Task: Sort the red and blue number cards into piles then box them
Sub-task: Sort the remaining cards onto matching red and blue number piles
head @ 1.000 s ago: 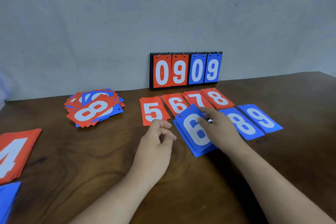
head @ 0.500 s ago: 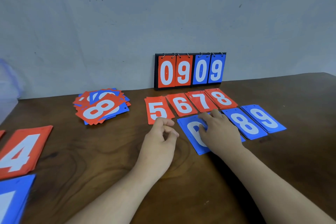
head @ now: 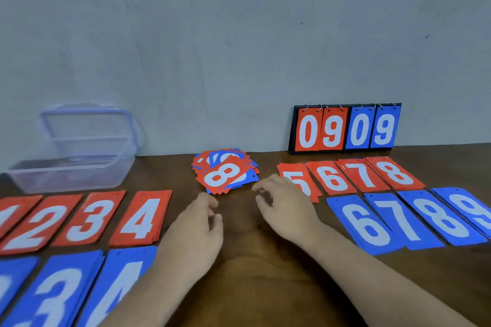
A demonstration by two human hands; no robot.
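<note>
Behind right hand [head: 287, 212], red 5 [head: 297, 171] sits half-hidden.

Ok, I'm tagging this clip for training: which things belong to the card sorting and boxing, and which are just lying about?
Part of the job:
unsorted heap of red and blue number cards
sorted red card piles
sorted blue card piles
clear plastic box
left hand and right hand

Just lying about:
black flip scoreboard showing 0909

8 red piles [head: 140, 218], 7 blue piles [head: 364, 223], 1 heap [head: 223, 174] (mixed), 1 box [head: 71, 175]
</note>
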